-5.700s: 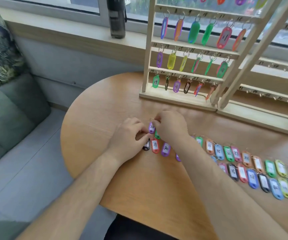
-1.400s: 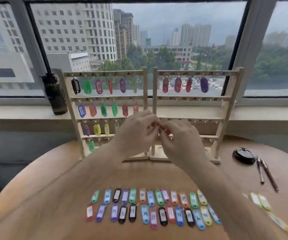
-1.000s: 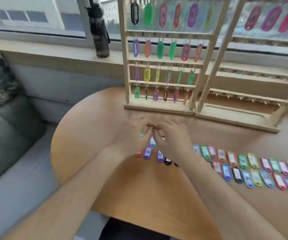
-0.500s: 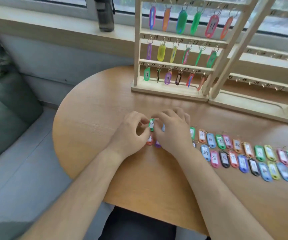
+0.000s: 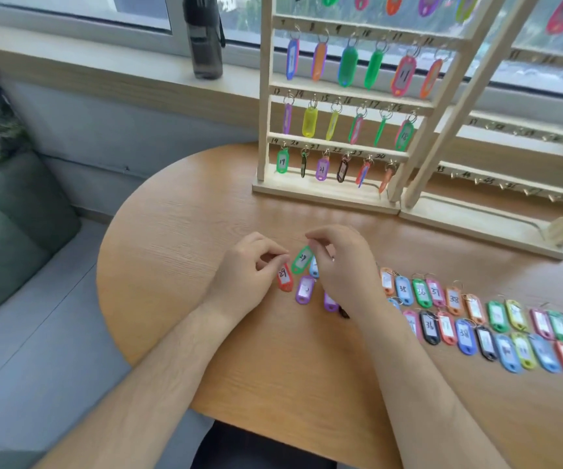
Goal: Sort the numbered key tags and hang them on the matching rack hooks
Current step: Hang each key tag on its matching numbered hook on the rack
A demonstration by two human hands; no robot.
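Note:
My right hand (image 5: 341,265) pinches the upper end of a green tag (image 5: 302,259) marked 29 and holds it tilted just above the table. My left hand (image 5: 248,270) has curled fingers, and its thumb and forefinger pinch the top of a red tag (image 5: 284,278), also marked 29, which lies flat. A purple tag (image 5: 305,289) and a blue tag (image 5: 314,269) lie between my hands. Two rows of numbered tags (image 5: 476,319) run to the right. The left rack (image 5: 341,93) is hung with tags; the right rack (image 5: 510,179) shows bare hooks low down.
The round wooden table (image 5: 178,252) ends close on the left and front. A grey sofa (image 5: 19,299) lies left of it. A dark bottle (image 5: 205,38) stands on the windowsill behind the left rack.
Both hands stay at the left end of the tag rows. The green tag has come up tilted in my right hand, and my left fingers have shifted onto the red tag.

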